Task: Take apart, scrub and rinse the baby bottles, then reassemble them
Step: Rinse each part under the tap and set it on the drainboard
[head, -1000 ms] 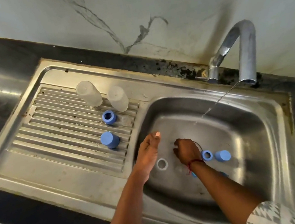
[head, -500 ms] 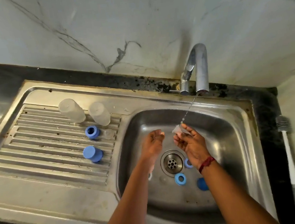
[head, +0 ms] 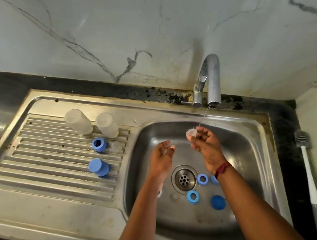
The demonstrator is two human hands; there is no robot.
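Note:
My right hand (head: 206, 145) pinches a clear silicone nipple (head: 191, 133) under a thin stream from the tap (head: 211, 81). My left hand (head: 161, 158) hovers beside it over the basin, fingers loosely curled, with nothing I can make out in it. Two blue rings (head: 202, 179) (head: 192, 197) and a blue cap (head: 217, 202) lie near the drain (head: 184, 179). Another blue piece (head: 213, 180) is partly hidden by my right wrist. On the drainboard (head: 45, 163) two clear bottle bodies (head: 78, 121) (head: 107, 125) stand upside down, with a blue collar (head: 99, 144), a clear part (head: 116, 146) and a blue cap (head: 99, 167).
The steel sink basin (head: 243, 149) sits in a black counter against a marbled wall. A white-handled bottle brush (head: 308, 171) lies on the counter strip to the right. A small white ring (head: 158, 194) peeks out by my left forearm.
My right hand rose from the basin floor with the clear nipple and brought it under the running water. My left hand lifted off the sink edge and moved towards it.

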